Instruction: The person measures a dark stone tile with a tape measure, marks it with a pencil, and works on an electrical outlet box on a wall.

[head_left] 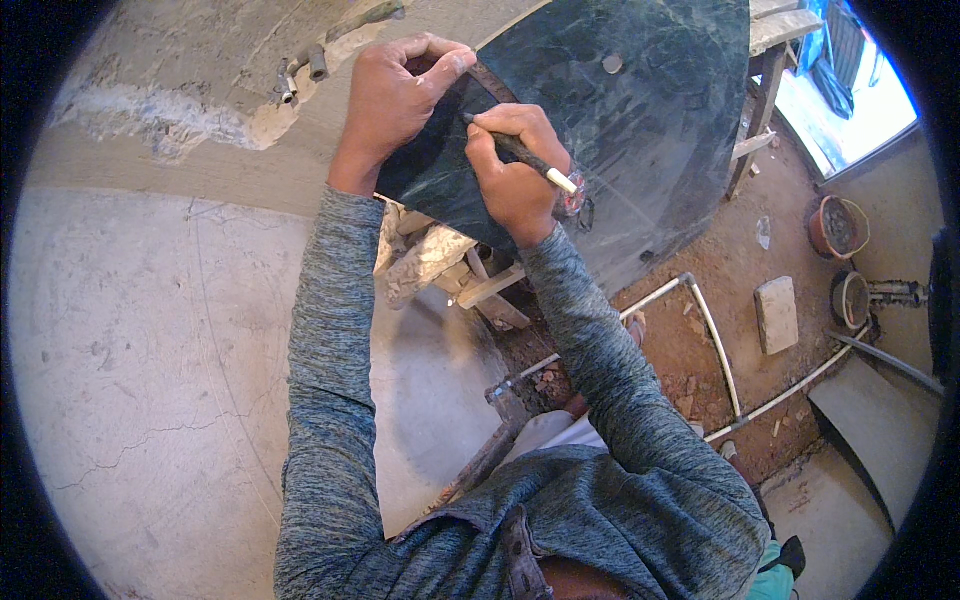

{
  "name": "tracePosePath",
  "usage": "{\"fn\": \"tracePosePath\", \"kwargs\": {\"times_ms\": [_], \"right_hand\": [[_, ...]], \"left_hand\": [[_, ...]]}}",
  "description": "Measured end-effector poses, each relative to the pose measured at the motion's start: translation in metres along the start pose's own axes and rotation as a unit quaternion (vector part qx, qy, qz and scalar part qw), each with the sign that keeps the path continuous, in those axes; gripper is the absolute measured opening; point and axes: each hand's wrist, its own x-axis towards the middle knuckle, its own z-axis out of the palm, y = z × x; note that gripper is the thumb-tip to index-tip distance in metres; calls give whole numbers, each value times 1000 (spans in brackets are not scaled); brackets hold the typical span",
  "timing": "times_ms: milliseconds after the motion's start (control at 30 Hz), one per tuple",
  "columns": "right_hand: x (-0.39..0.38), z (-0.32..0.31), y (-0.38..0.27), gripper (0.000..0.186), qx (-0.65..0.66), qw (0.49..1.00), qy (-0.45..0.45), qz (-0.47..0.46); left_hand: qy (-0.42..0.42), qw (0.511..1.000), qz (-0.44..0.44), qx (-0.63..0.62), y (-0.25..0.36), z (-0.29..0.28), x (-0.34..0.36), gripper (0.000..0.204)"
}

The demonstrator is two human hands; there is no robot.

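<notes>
A dark green, veined stone slab (660,130) lies under both hands. My left hand (395,100) is at its left edge, thumb and forefinger pinched on the end of a narrow, worn brown strip (492,84). That strip runs across the slab toward my right hand (520,185), which is closed round a black marker (515,150) with a white end. The marker's dark tip points left, close to the slab's surface. A reddish, partly clear object (573,195) shows at the outer side of my right hand; its kind is hidden.
A small round disc (612,64) lies on the slab. Wooden supports (765,120) stand at its right; broken wood and stone (430,262) sit below its left edge. White pipes (715,340), a pale block (777,315) and buckets (838,228) are on the dirt floor. A rough wall (150,350) is at left.
</notes>
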Motion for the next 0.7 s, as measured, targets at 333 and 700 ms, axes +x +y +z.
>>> {"fn": "tracePosePath", "kwargs": {"times_ms": [333, 700], "right_hand": [[-12, -59, 1, 9, -58, 994, 79, 45], [-52, -93, 29, 79, -229, 960, -120, 108]], "left_hand": [[6, 1000, -10, -7, 2, 0, -3, 23], [19, 1000, 0, -5, 0, -2, -2, 21]]}}
